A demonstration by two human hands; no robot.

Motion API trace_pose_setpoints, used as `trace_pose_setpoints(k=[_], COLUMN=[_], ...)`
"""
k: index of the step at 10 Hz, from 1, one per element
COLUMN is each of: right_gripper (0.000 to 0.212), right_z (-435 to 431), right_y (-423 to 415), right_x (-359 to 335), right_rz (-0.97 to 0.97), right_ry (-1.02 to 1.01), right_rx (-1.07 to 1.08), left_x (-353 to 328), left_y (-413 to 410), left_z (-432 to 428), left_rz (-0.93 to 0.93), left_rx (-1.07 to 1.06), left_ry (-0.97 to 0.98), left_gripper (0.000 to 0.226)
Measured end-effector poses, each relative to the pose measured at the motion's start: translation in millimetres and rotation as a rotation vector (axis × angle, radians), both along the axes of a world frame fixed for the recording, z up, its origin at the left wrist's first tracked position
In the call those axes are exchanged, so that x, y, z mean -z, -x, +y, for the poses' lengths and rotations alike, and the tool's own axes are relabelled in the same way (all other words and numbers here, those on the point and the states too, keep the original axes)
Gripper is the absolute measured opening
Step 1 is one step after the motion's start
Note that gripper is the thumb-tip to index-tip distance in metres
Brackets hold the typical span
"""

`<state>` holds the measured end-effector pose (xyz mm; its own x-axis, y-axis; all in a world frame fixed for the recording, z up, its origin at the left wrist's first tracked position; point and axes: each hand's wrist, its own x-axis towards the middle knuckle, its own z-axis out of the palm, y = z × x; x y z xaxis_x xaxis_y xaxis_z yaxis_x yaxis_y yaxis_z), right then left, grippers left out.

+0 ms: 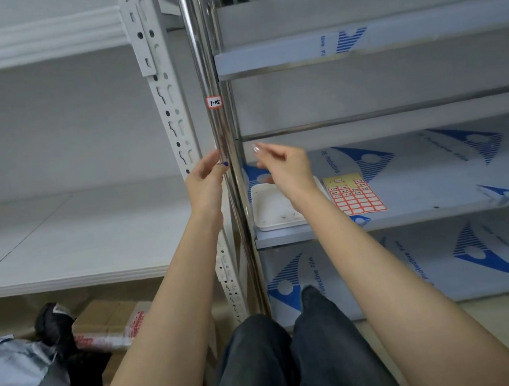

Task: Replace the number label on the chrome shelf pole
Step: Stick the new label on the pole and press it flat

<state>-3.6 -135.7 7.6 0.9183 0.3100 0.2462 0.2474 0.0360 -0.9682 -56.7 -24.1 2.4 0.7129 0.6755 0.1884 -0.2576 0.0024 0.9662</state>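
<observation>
Number label point(214, 102) reads "3-05", red-bordered, and is stuck on the front of the chrome pole point(203, 52), well above both hands. Pole's long axis is vertical, so the label lies straight up the pole from the fingers. Left hand point(206, 175) is on the pole below the label, thumb up along the pole's left side, one dark-nailed finger across its front. Fingers are curled there, but can't tell whether they wrap the pole, pinch something against it or only touch it. Right hand point(282, 164) is just right of the pole, clear of it, at about the same height, motion-blurred. Its fingers look drawn together toward a pinch; can't tell if anything is between them. Left hand is nearer: already in contact with the pole and directly under the label, so reaching it is a slide up the axis. Right would need to go up and leftward. Label sheet point(356, 195), red grid and partly used, lies on the shelf point(445, 211) right of the pole, with a white tray point(274, 213) between sheet and pole. My read: old label not yet off, early in the task. Risk: curved chrome gives little edge to lift, so peeling may tear it.
</observation>
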Motion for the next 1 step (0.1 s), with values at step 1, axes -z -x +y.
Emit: trace_pose_setpoints(k=[1], right_gripper=[0.029], right_z=[-19.5], right_y=[11.0], right_x=[-6.3], right_rz=[-0.028], right_ry=[-0.019], right_rx=[0.040], left_x=[-5.7], left_y=[14.4], left_z=[-6.5], left_rz=[0.014], left_rx=[-0.029], left_ry=[-0.012], left_gripper=[0.032])
